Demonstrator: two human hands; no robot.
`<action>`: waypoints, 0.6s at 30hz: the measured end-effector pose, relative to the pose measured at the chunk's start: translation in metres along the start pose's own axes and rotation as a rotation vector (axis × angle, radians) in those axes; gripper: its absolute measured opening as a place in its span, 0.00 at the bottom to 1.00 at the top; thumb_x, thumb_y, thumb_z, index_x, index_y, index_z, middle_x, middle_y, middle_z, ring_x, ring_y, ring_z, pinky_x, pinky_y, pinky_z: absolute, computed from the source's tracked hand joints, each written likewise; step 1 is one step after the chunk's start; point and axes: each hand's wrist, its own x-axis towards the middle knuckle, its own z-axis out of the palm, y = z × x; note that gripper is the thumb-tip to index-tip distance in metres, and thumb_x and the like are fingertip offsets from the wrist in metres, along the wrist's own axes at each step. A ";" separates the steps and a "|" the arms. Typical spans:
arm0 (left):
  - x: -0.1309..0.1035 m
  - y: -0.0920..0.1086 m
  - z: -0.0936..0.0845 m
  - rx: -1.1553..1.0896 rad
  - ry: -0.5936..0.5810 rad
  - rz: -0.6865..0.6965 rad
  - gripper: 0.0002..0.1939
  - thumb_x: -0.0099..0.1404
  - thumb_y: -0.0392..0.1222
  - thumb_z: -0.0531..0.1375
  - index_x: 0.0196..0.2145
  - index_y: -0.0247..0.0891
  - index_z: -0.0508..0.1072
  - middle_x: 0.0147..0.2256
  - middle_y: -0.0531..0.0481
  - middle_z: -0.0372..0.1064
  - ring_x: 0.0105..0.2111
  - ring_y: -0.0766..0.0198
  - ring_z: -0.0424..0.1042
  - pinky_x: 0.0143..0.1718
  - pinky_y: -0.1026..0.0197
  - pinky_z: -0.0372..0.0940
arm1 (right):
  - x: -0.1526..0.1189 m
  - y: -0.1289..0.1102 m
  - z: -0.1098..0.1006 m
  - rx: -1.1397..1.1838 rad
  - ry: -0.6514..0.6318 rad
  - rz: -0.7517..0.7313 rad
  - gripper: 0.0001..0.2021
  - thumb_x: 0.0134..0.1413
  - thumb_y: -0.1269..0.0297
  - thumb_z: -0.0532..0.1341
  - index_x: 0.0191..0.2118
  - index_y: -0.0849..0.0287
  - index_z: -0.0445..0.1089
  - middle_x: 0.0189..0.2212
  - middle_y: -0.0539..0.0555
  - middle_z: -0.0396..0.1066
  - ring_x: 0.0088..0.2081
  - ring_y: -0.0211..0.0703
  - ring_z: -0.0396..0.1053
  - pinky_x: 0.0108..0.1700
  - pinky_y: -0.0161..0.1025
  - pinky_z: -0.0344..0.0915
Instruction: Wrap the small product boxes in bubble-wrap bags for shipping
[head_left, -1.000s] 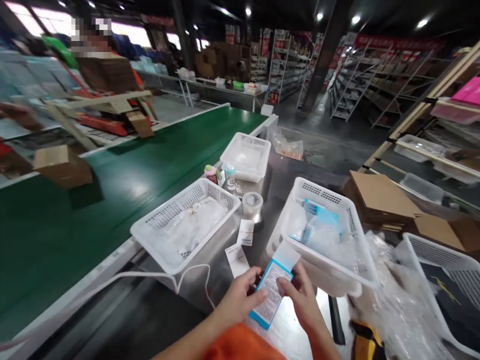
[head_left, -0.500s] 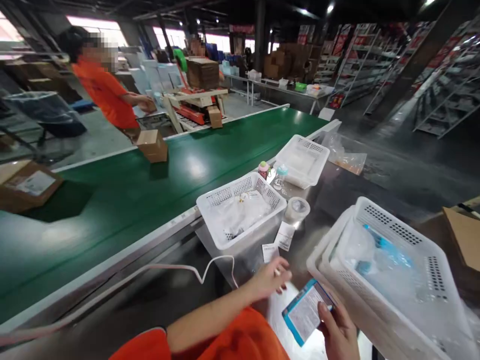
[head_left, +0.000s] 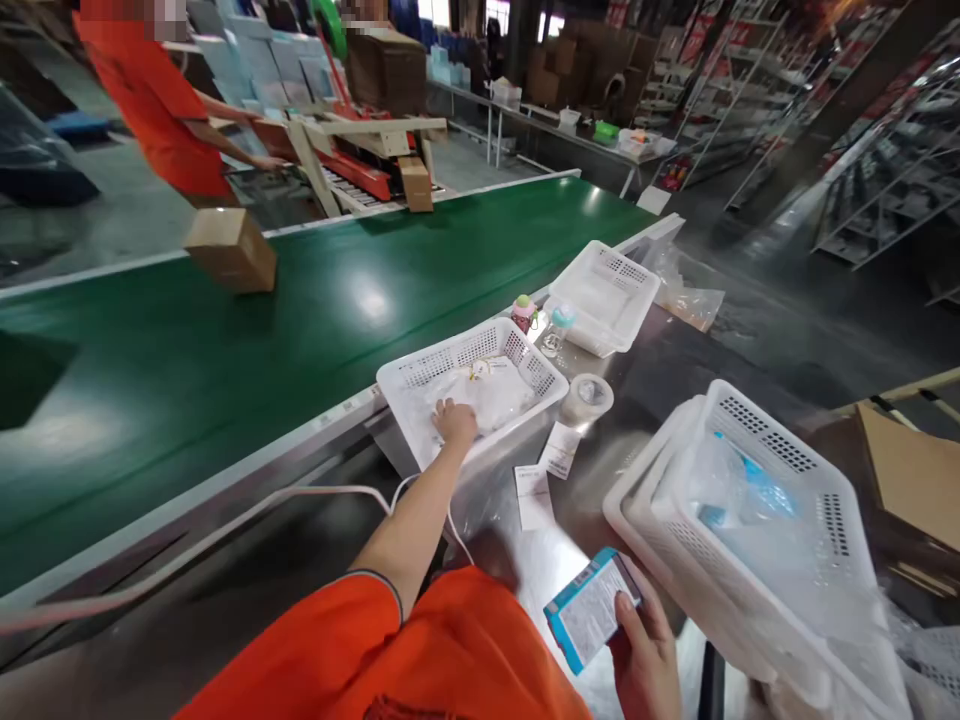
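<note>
My right hand grips a small blue box by its right edge, thumb on top. A white panel of fine print covers most of the upturned face. My left hand reaches over the near side of a white perforated basket. Its fingers are slightly apart, on or just above the clear plastic bags inside; contact is hard to make out. Between my hands, two white printed cards lie on the metal table. Close to the basket's right corner is a roll of clear tape.
A green conveyor carries a cardboard box. Stacked white baskets holding bagged blue items stand at right. Beyond the tape are a bottle with a light-blue cap and another white basket. A co-worker stands across the conveyor.
My left hand has moved forward and left from beside the blue box into the basket. The blue box stays in my right hand. The view has tilted down.
</note>
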 end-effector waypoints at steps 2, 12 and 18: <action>-0.001 0.006 -0.014 -0.141 0.068 0.062 0.09 0.64 0.36 0.53 0.28 0.36 0.71 0.51 0.36 0.66 0.58 0.46 0.59 0.58 0.43 0.54 | 0.002 -0.002 -0.003 0.026 0.039 0.001 0.28 0.36 0.55 0.73 0.48 0.51 0.74 0.44 0.53 0.77 0.38 0.45 0.74 0.27 0.31 0.70; -0.105 0.065 -0.052 -1.340 -0.400 -0.161 0.21 0.49 0.54 0.68 0.31 0.38 0.66 0.25 0.54 0.67 0.25 0.65 0.71 0.25 0.65 0.65 | 0.001 -0.001 -0.015 0.236 -0.010 0.042 0.15 0.38 0.53 0.73 0.33 0.51 0.74 0.25 0.47 0.75 0.31 0.46 0.75 0.41 0.49 0.74; -0.167 0.080 -0.051 -0.954 -0.370 0.230 0.14 0.60 0.52 0.60 0.27 0.40 0.65 0.19 0.59 0.56 0.18 0.70 0.58 0.21 0.67 0.57 | -0.015 -0.021 -0.013 0.426 -0.074 -0.003 0.15 0.45 0.54 0.69 0.42 0.47 0.74 0.32 0.48 0.77 0.35 0.46 0.75 0.49 0.57 0.70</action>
